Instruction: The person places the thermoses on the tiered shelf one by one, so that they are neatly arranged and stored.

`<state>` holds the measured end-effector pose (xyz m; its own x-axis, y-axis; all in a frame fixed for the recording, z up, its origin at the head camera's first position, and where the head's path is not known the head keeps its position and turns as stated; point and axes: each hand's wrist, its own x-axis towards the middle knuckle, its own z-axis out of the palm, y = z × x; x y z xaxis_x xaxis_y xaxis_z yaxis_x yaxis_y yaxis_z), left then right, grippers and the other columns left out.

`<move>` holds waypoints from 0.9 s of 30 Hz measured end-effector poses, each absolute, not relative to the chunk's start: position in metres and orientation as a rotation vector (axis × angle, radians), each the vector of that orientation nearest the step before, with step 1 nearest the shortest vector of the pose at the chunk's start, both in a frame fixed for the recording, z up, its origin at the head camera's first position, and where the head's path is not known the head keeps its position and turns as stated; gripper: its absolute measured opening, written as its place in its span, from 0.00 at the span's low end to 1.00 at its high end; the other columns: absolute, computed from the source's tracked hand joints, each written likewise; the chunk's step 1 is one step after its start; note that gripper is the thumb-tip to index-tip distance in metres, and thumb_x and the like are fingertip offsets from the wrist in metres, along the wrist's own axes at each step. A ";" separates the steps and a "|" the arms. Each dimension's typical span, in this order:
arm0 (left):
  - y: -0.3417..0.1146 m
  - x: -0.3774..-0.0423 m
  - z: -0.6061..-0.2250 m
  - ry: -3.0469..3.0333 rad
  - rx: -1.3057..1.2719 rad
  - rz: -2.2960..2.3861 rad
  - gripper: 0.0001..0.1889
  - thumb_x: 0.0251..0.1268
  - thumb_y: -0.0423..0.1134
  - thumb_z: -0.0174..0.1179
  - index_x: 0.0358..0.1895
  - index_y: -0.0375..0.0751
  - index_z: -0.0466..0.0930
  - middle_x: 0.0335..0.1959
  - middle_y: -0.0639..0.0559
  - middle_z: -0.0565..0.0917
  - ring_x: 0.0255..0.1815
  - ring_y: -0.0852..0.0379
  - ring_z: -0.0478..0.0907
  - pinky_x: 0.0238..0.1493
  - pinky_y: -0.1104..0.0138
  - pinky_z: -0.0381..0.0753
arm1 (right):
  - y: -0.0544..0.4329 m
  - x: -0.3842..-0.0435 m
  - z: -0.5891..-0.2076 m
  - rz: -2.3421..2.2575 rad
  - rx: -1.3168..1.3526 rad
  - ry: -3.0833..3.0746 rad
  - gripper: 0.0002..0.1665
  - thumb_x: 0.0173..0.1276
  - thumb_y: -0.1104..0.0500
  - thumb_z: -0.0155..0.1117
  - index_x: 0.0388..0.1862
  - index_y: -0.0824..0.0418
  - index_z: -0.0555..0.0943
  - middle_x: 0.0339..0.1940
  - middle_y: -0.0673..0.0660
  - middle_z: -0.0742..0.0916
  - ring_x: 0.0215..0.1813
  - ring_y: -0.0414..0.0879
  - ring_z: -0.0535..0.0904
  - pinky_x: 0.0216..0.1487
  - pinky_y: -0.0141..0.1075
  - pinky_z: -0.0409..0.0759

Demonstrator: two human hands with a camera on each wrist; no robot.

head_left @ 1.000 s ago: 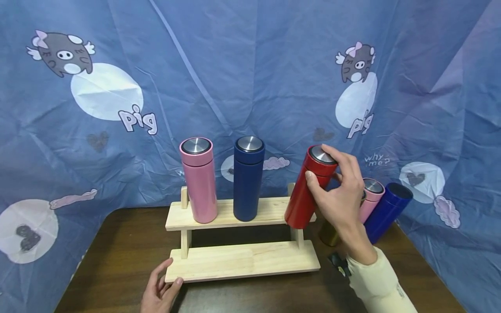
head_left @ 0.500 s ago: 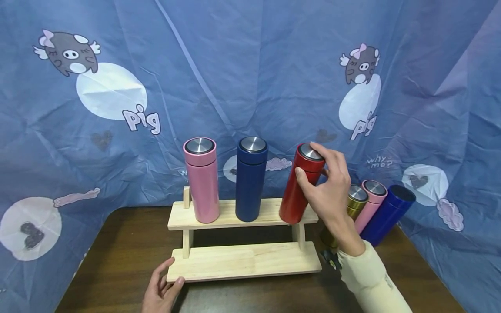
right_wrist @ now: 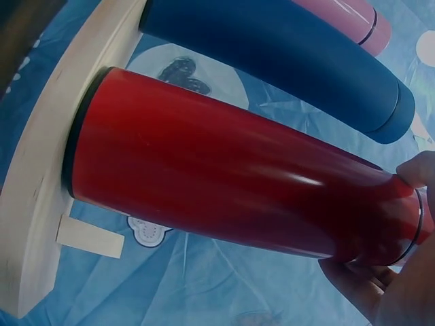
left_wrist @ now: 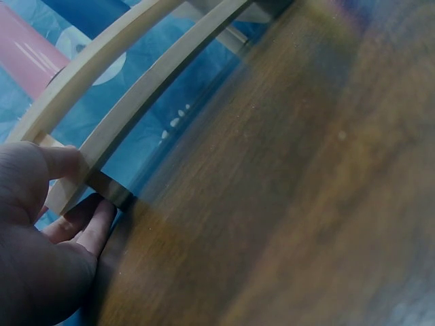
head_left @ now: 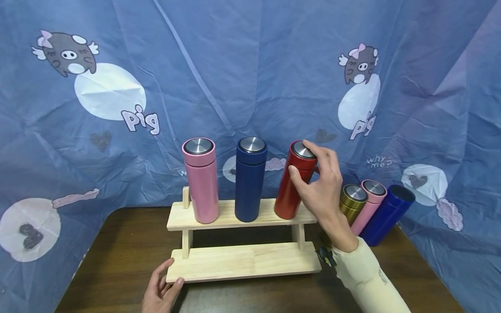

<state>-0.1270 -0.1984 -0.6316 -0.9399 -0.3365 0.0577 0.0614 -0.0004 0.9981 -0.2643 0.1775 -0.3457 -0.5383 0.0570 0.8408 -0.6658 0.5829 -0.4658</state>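
Clearly, we have our right hand (head_left: 321, 187) around the top of a glossy red vacuum flask (head_left: 288, 191), the thumb pressed to its near side just below the seam and a fingertip reaching over onto its steel-topped lid (head_left: 302, 150); the other fingers curl behind it, mostly out of sight. We see that flask at the right end of the upper shelf (head_left: 227, 211) of a two-tier pale wooden rack (head_left: 187, 241), its dark base against the wood in the right wrist view, though we cannot tell whether it sits fully flat. Left of it on the same shelf stand a navy flask (head_left: 250, 187) and, at the far left, a pink flask (head_left: 203, 191).

With our left hand (head_left: 159, 289) we pinch the left end of the lower shelf (head_left: 246, 261), thumb at the front corner and fingers spread apart from it.

Beyond our right wrist, on the dark wood-grain table (head_left: 117, 261), we find a gold flask (head_left: 349, 206), a second pink flask (head_left: 369, 206) and a bright blue flask (head_left: 387, 217) close together. A blue cloth backdrop (head_left: 219, 52) printed with winged pigs hangs behind everything.
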 end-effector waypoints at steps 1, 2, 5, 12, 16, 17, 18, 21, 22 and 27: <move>-0.199 -0.127 -0.632 -1.998 0.280 -2.019 0.33 0.71 0.30 0.76 0.75 0.47 0.74 0.48 0.75 0.89 0.50 0.70 0.88 0.49 0.76 0.87 | 0.177 -0.265 -0.346 1.027 0.491 -1.928 0.35 0.70 0.56 0.78 0.75 0.56 0.82 0.60 0.68 0.82 0.60 0.56 0.83 0.52 0.59 0.91; -0.199 -0.127 -0.633 -1.993 0.273 -2.022 0.33 0.71 0.29 0.76 0.75 0.47 0.74 0.48 0.74 0.89 0.50 0.70 0.88 0.49 0.76 0.87 | 0.177 -0.265 -0.346 1.029 0.490 -1.931 0.35 0.70 0.56 0.78 0.76 0.56 0.82 0.61 0.68 0.82 0.60 0.56 0.83 0.52 0.59 0.91; -0.200 -0.127 -0.635 -1.991 0.262 -2.025 0.33 0.71 0.29 0.76 0.75 0.49 0.75 0.48 0.74 0.90 0.50 0.70 0.88 0.48 0.76 0.87 | 0.177 -0.265 -0.345 1.029 0.482 -1.949 0.36 0.70 0.56 0.78 0.77 0.56 0.81 0.61 0.68 0.82 0.60 0.57 0.83 0.53 0.59 0.91; -0.202 -0.129 -0.638 -1.978 0.223 -2.036 0.32 0.71 0.26 0.75 0.71 0.59 0.77 0.47 0.70 0.91 0.47 0.68 0.89 0.47 0.75 0.88 | 0.179 -0.270 -0.345 1.002 0.488 -2.007 0.40 0.72 0.55 0.78 0.80 0.55 0.77 0.63 0.68 0.81 0.60 0.58 0.83 0.54 0.55 0.89; -0.200 -0.127 -0.633 -2.005 0.249 -2.024 0.32 0.72 0.28 0.75 0.72 0.57 0.77 0.46 0.72 0.91 0.48 0.68 0.89 0.47 0.75 0.87 | 0.180 -0.272 -0.346 0.974 0.507 -2.023 0.41 0.73 0.55 0.78 0.82 0.55 0.75 0.65 0.68 0.81 0.60 0.60 0.83 0.53 0.56 0.90; -0.200 -0.127 -0.631 -2.008 0.258 -2.025 0.31 0.72 0.28 0.75 0.72 0.55 0.76 0.46 0.73 0.90 0.48 0.68 0.89 0.47 0.75 0.87 | 0.180 -0.272 -0.346 0.968 0.508 -2.027 0.41 0.73 0.54 0.78 0.82 0.55 0.75 0.65 0.68 0.81 0.61 0.60 0.83 0.53 0.57 0.90; -0.199 -0.126 -0.630 -2.012 0.267 -2.024 0.31 0.72 0.29 0.75 0.73 0.54 0.75 0.46 0.74 0.90 0.48 0.68 0.88 0.48 0.75 0.87 | 0.180 -0.272 -0.347 0.964 0.510 -2.029 0.41 0.73 0.54 0.78 0.82 0.55 0.74 0.65 0.69 0.81 0.61 0.60 0.83 0.53 0.57 0.90; -0.198 -0.126 -0.626 -2.022 0.296 -2.025 0.32 0.72 0.30 0.76 0.74 0.49 0.74 0.46 0.75 0.89 0.49 0.69 0.88 0.48 0.75 0.87 | 0.181 -0.273 -0.348 0.950 0.511 -2.034 0.41 0.74 0.54 0.78 0.83 0.55 0.73 0.66 0.69 0.80 0.61 0.61 0.83 0.52 0.58 0.90; -0.198 -0.126 -0.626 -2.028 0.306 -2.025 0.33 0.72 0.31 0.76 0.75 0.48 0.73 0.47 0.75 0.89 0.50 0.69 0.88 0.49 0.75 0.87 | 0.181 -0.273 -0.348 0.945 0.511 -2.036 0.42 0.74 0.54 0.78 0.83 0.55 0.73 0.66 0.69 0.80 0.61 0.61 0.83 0.52 0.59 0.90; -0.198 -0.126 -0.624 -2.039 0.330 -2.029 0.35 0.70 0.33 0.78 0.76 0.44 0.72 0.51 0.69 0.89 0.51 0.70 0.87 0.50 0.75 0.87 | 0.182 -0.273 -0.349 0.917 0.517 -2.050 0.43 0.74 0.53 0.78 0.83 0.55 0.72 0.67 0.69 0.80 0.60 0.62 0.83 0.52 0.59 0.90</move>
